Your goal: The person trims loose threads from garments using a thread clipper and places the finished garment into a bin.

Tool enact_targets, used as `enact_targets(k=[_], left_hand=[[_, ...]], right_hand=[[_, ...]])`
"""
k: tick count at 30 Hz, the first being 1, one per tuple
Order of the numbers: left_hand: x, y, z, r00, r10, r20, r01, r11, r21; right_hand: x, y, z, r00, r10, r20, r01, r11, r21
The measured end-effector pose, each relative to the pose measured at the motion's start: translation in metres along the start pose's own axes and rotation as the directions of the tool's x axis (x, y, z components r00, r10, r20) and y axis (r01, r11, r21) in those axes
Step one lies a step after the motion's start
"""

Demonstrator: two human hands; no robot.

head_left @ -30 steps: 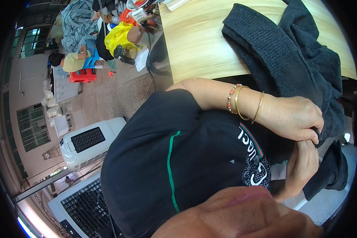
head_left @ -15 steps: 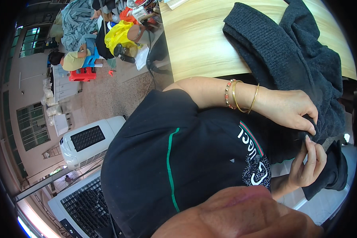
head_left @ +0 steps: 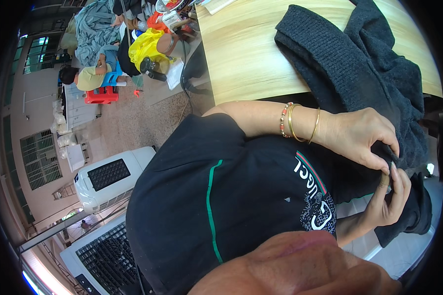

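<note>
A dark grey knitted garment [head_left: 330, 54] with a ribbed band lies over the table and drops past its edge to my hands. My left hand [head_left: 362, 132], with bangles and a beaded bracelet at the wrist, pinches a dark fold of it between thumb and fingers. Close against those fingertips, my right hand [head_left: 391, 199] is closed with its fingers bent at the same fold. A tan band wraps one right finger. Whatever lies between the right fingertips besides cloth is too small to make out. Black cloth [head_left: 411, 216] lies beyond the right hand.
The pale wooden table [head_left: 241, 54] is at the upper right. White air coolers [head_left: 138, 167] stand at the left. A yellow bag [head_left: 145, 46] and a jar [head_left: 155, 68] sit at the upper left, near a seated person [head_left: 89, 78] and a heap of grey-blue cloth [head_left: 93, 29].
My right hand has shifted slightly up and right, its fingers now more upright against the fold. My left thumb and fingers have moved a little lower. The garment has barely moved.
</note>
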State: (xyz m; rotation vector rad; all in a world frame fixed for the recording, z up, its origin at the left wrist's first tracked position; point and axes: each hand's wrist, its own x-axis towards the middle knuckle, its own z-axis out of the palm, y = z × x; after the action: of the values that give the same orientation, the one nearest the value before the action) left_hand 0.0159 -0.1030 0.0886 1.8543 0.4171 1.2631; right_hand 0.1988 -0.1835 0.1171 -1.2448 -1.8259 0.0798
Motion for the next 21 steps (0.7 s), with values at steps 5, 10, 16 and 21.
enact_targets(k=[5, 10, 16, 21], left_hand=[[-0.003, 0.006, -0.006, 0.997, -0.028, 0.079, 0.031, 0.999, -0.036], [0.0, 0.01, -0.013, 0.986, -0.046, 0.162, 0.053, 0.998, -0.042], [0.003, 0.003, -0.006, 0.976, -0.029, 0.217, 0.044, 0.997, -0.063], [0.0, -0.002, -0.006, 0.985, -0.023, 0.172, 0.026, 1.0, -0.017]], right_hand=[[-0.001, 0.0, -0.005, 0.96, 0.279, 0.038, -0.275, 0.9, 0.338], [0.001, 0.02, -0.01, 0.923, 0.159, 0.352, -0.308, 0.853, 0.422], [-0.003, 0.034, -0.019, 0.862, 0.246, 0.442, -0.46, 0.747, 0.481], [-0.002, 0.029, -0.006, 0.85, 0.342, 0.401, -0.521, 0.656, 0.545]])
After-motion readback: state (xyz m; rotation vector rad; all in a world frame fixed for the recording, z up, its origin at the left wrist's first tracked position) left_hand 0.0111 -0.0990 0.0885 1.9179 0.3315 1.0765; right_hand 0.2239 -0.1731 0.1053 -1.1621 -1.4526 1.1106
